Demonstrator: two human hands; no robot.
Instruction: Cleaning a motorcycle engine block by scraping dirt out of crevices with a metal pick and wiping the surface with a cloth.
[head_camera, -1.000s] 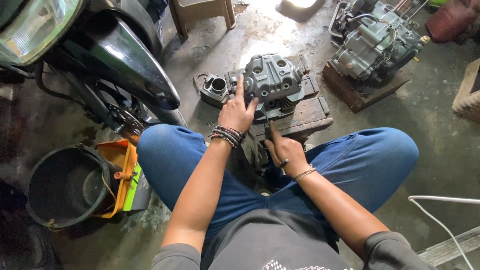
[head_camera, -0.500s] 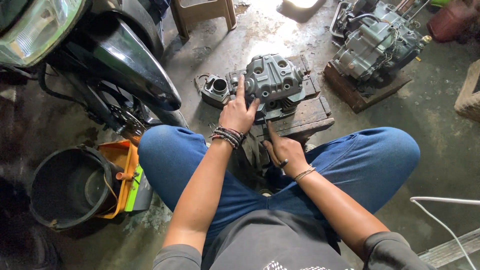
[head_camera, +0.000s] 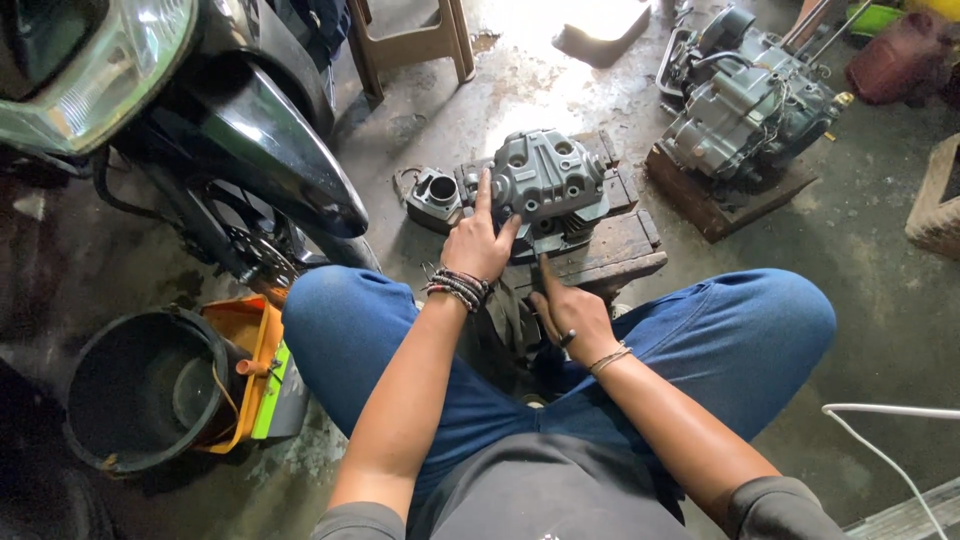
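A grey finned cylinder head (head_camera: 552, 175) rests on stacked wooden blocks (head_camera: 625, 250) on the floor in front of my knees. My left hand (head_camera: 478, 240) lies flat against its left side, forefinger stretched up over the casting and beaded bands on the wrist. My right hand (head_camera: 570, 315) sits lower, between my legs at the near edge of the blocks. It is closed around a thin dark tool (head_camera: 546, 272) that points up toward the head. A smaller grey cylinder part (head_camera: 436, 193) lies just left of the head.
A motorcycle's front fender and wheel (head_camera: 265, 160) stand close on the left. A black bucket (head_camera: 140, 395) and an orange container (head_camera: 250, 345) sit by my left knee. An engine (head_camera: 745, 105) on a wooden base is at the far right, a stool (head_camera: 410, 40) behind, a white cable (head_camera: 880, 412) at right.
Both hands keep the same places on the cylinder head and the tool. Only the view has shifted slightly.
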